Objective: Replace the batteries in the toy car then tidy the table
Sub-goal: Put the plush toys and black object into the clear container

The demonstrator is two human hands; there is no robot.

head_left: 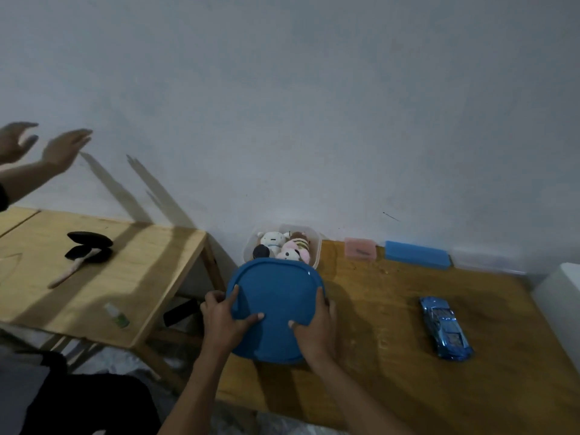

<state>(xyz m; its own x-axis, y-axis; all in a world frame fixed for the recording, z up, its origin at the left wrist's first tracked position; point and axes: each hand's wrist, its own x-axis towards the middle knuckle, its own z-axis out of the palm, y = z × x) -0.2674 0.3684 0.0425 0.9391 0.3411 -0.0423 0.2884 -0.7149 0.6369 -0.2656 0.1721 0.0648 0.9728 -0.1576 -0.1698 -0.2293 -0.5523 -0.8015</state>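
Both hands hold the blue lid by its sides, left hand and right hand each in a curled grip, over the surface's left edge. Toy car lies well right, open wood between.

Both hands hold a blue lid by its near edge: left hand and right hand, thumbs on top. Beyond it, clear tub of plush toys against wall. Blue toy car well right on wooden table.
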